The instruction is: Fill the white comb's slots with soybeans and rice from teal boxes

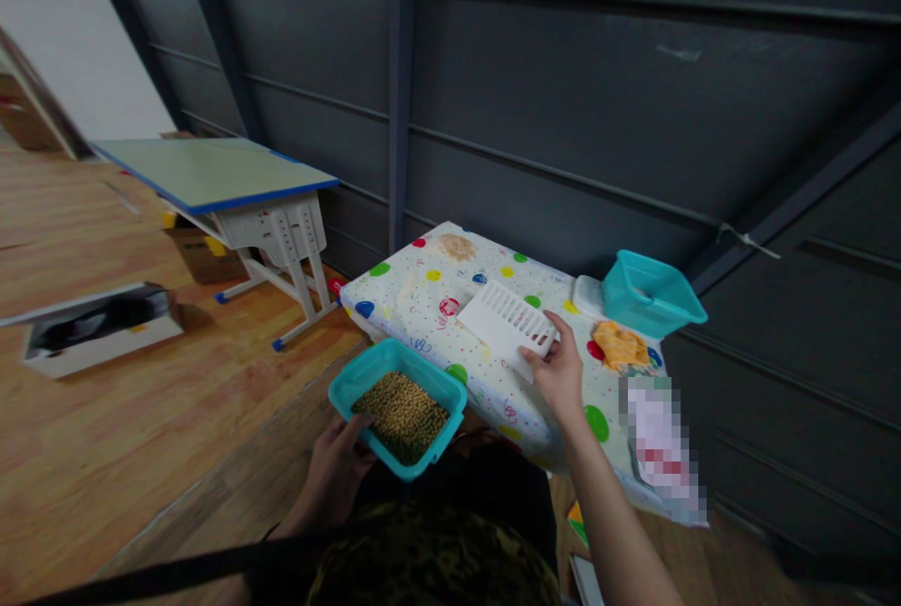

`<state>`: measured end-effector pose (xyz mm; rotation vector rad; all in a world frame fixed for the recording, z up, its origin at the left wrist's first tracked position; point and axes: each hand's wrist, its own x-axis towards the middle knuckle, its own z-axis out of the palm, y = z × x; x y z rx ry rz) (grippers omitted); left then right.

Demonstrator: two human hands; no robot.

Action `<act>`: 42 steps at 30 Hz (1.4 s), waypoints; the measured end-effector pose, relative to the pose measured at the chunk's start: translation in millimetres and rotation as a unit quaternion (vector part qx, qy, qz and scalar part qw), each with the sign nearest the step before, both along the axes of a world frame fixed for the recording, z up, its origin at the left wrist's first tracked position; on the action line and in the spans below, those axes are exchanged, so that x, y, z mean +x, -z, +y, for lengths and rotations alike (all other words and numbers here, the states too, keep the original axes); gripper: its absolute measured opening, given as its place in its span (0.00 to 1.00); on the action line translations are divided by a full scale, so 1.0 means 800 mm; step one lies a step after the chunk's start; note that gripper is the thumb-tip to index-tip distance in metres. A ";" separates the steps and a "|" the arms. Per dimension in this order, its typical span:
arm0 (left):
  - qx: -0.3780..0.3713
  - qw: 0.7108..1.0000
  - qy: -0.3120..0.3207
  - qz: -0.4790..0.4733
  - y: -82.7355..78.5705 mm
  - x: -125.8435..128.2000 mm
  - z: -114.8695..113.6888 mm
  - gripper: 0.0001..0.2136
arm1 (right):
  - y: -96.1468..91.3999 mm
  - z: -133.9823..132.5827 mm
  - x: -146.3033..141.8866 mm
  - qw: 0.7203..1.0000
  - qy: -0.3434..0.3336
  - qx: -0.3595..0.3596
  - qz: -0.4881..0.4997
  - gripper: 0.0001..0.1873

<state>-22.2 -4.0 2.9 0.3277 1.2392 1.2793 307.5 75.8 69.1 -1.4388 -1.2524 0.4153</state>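
Note:
My left hand (343, 451) grips the near-left rim of a teal plastic basin (339, 383), thumb over the edge. Inside the basin lies a heap of small tan and greenish beans (404, 409). The basin hangs at the table's front edge, above my lap. My right hand (557, 367) pinches the right end of a flat white slotted plastic tray (496, 329), thumb on the near side and fingers at the far edge. The slotted tray is just over the patterned tablecloth; whether it touches the cloth I cannot tell.
On the tablecloth (380, 296) lies a pile of pale grains (457, 248). To the right stand a second teal basin (644, 292), a white lid-like piece (588, 295) and an orange cloth (619, 345). A desk (218, 170) and an open white box (105, 343) are at left. A dark panelled wall (563, 71) backs the table.

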 end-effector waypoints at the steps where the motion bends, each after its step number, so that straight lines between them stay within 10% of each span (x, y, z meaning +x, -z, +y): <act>1: 0.001 1.000 -0.005 -0.010 -0.001 0.001 0.000 0.19 | 0.000 0.000 0.000 1.000 -0.004 0.000 0.005 0.40; 42: 0.014 0.998 -0.028 -0.058 0.020 0.012 -0.002 0.17 | -0.008 -0.036 -0.086 0.995 -0.070 -0.047 0.051 0.43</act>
